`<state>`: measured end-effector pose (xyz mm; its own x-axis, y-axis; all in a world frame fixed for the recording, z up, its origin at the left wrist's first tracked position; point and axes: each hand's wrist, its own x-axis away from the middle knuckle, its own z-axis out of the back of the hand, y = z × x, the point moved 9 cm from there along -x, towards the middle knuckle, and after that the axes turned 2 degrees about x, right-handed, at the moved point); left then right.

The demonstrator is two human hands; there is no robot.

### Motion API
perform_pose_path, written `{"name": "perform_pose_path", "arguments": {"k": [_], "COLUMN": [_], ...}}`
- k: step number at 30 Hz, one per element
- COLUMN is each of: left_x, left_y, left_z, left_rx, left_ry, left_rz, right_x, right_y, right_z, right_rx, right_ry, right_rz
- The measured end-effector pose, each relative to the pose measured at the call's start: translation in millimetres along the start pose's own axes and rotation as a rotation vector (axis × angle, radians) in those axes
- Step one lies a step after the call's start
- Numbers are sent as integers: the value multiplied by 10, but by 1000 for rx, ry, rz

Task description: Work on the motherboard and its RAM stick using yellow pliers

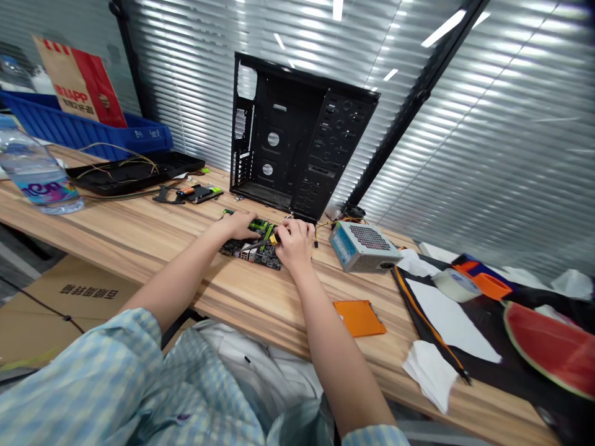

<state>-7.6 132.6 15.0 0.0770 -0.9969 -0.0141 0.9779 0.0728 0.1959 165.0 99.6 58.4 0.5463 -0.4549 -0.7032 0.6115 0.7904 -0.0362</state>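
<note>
A black and green computer motherboard [263, 253] lies on the wooden table in front of me. My left hand [239, 225] is on its left part, thumb and fingers bent against the board; the fingertips are partly hidden. Over the board's right part, my right hand [296, 243] is closed around a screwdriver [275, 238] with a yellow and black handle. Its shaft points left, low across the board towards the metal ports at the near edge. Whether the tip touches anything is too small to tell. An open black computer case [297, 136] stands upright just behind the board.
A power supply [365, 246] sits to the right, with an orange flat drive [360, 318] nearer me. Further right are tissues [431, 375], a tape roll [456, 285] and cut watermelon [551, 347]. Leftwards stand a water bottle [39, 170], a blue bin [139, 137] and a black panel [134, 173].
</note>
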Motion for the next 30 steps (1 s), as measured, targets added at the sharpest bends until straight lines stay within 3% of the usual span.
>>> {"name": "perform_pose_path", "arguments": {"k": [11, 21, 30], "left_x": [35, 44, 24], "left_y": [22, -16, -90], "left_z": [28, 96, 141], "left_rx": [-20, -4, -91], "left_ry": [23, 41, 76], "left_rz": [22, 32, 66], "right_x": [21, 42, 19], "right_y": [113, 168, 196], "right_z": [80, 213, 193], "right_rx": [3, 49, 2], "right_ry": [34, 160, 97], "right_rz": [-117, -200, -267]}}
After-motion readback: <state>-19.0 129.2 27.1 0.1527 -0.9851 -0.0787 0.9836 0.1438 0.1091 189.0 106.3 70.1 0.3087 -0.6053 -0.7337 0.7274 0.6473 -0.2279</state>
